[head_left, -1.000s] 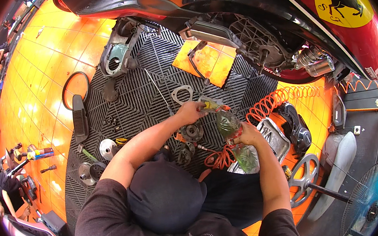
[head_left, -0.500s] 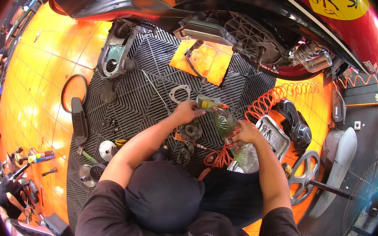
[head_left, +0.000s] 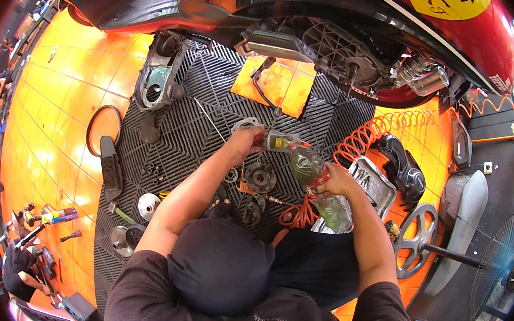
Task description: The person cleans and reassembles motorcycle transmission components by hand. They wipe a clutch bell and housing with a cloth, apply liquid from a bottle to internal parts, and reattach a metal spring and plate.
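Observation:
My left hand [head_left: 249, 141] is closed at the left end of a small clear plastic packet [head_left: 281, 142] with a yellow label; a bit of red shows by the fingers. My right hand [head_left: 337, 179] grips a clear, greenish plastic bag [head_left: 306, 165] by its bunched red part. More clear plastic [head_left: 335, 212] hangs below that hand; its contents cannot be made out. A flat metal gasket-like plate [head_left: 247, 124] lies just beyond my left hand. Under my hands on the black ribbed mat are a round metal hub [head_left: 260, 177] and a coiled red hose [head_left: 299, 215].
A red and black scooter [head_left: 342, 51] stands along the far side. To the left lie a drive belt [head_left: 104, 128], an engine cover [head_left: 155, 82] and a black pedal-like part [head_left: 111, 168]. On the right are a metal tray [head_left: 384, 191], an orange coiled air hose [head_left: 365, 131] and a fan [head_left: 505, 277].
My left hand has shifted slightly left and up, partly covering the metal plate. The small packet now lies more stretched out between the hands. My right hand stays nearly in place.

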Demonstrator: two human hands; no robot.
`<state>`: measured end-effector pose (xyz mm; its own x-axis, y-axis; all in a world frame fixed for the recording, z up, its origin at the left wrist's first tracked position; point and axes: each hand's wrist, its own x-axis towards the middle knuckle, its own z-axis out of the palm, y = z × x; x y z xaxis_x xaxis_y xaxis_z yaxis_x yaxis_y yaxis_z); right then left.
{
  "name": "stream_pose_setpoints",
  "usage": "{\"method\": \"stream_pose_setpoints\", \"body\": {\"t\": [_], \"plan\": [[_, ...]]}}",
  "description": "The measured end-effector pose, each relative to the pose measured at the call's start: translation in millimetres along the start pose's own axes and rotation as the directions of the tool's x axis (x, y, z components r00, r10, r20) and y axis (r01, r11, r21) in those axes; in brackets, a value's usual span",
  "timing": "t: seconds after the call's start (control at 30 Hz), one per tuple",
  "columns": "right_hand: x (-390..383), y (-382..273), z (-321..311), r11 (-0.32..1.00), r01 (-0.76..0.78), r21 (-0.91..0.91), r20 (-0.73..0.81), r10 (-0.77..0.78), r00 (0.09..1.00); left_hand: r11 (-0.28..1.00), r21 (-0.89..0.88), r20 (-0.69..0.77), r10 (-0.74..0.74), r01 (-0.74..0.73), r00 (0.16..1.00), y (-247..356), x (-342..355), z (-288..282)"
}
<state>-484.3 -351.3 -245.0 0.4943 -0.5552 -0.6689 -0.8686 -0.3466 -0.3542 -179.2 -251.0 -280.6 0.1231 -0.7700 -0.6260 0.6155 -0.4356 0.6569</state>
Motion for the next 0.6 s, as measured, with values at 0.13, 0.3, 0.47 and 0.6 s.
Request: {"method": "stream_pose_setpoints", "body": {"t": [0.13,0.3,0.47,0.6], "plan": [[-15,-6,-5,0.992,0.089,0.085,-0.108,-0.080,0.991,0.997,-0.018,0.019,0.076,-0.076,0.997,25,-23,26],[-69,-54,-27,0.957,0.269,0.109,-0.310,-0.224,0.924,0.875,0.246,0.311,0.337,-0.418,0.889,76,-81,91],[-115,-77,-45,0.908,0.405,0.106,-0.538,-0.290,0.791,0.370,0.620,0.436,0.570,-0.692,0.696,116,-144,147],[-164,-107,-65,0.889,0.436,0.142,-0.673,-0.237,0.701,0.489,0.302,0.463,0.675,-0.818,0.574,140,-188,176]]}}
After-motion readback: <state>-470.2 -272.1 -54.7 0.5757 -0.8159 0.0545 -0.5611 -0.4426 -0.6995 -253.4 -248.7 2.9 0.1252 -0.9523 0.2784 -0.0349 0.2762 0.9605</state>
